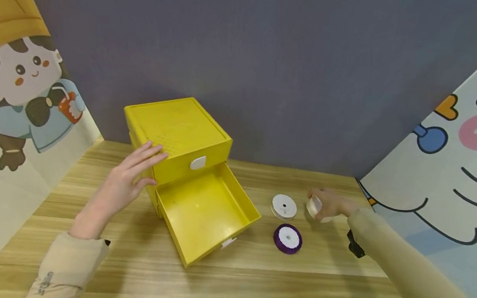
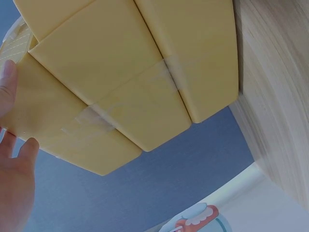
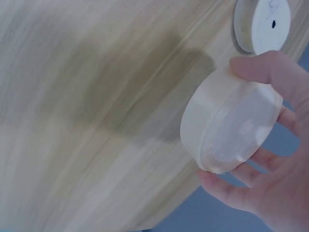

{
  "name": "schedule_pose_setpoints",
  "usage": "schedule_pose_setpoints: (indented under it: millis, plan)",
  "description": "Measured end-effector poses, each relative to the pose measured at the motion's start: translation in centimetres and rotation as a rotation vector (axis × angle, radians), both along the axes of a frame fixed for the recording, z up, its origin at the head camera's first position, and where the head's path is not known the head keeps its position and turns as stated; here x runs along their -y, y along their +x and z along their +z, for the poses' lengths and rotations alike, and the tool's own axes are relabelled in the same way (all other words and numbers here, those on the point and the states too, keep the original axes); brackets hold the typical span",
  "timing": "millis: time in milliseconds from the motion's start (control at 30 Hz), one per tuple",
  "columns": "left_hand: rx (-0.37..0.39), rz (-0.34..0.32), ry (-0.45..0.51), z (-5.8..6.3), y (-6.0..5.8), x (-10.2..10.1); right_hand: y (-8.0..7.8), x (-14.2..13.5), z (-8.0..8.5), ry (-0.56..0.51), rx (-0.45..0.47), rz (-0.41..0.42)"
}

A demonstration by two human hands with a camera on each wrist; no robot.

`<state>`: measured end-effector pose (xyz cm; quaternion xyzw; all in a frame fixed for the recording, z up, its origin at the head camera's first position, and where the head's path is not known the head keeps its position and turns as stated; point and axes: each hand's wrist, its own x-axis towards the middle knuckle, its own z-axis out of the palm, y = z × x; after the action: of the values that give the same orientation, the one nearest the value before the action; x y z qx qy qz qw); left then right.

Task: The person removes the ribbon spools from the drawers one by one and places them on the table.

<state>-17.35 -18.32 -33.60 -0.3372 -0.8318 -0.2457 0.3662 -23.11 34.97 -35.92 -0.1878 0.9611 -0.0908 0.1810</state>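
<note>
Honestly, a light pinch is plenty

So the right hand (image 1: 332,202) has the white roll (image 3: 195,121), out at the far right of the table (image 1: 237,288), just beside the white spool (image 1: 281,201) and near the purple spool (image 1: 281,245). Looks like the step in hand is picking the roll up. To do that well, the person would want to keep the squeeze gentle and even, since a wound roll could slip or unwind if one edge gets pinched harder. Levelling it a bit might help too: it's tilted, flat face turned toward the palm. Worth clearing the white spool before swinging sideways, imo. Can't tell if the roll's lower edge touches wood or hangs just over it.

Grip-wise, the right fingers are spread only as wide as the roll. Thumb sits on one side of the rim, fingertips on the opposite side, palm off the face. Pretty secure hold.

Meanwhile the left hand (image 1: 123,182) isn't clamped on anything. Its fingers are loose and fairly straight, resting on the top left edge of the yellow box (image 1: 176,125), thumb lower by the front corner. Light pressure there should be enough to steady it with the lower drawer (image 1: 201,209) pulled out.
</note>
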Motion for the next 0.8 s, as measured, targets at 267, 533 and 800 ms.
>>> schedule_pose_setpoints:
  millis: [267,533,800]
  plan:
    - [0.002,-0.014,0.001,-0.2,0.0,0.0,-0.4,-0.2,-2.1,-0.071,-0.022,-0.01]
    - [0.002,-0.014,-0.007,-0.1,0.0,0.0,-0.4,0.2,-2.8,-0.057,0.009,-0.06]
    - [0.003,-0.01,-0.009,-0.1,0.0,0.1,-0.6,0.4,-3.5,-0.069,-0.002,-0.079]
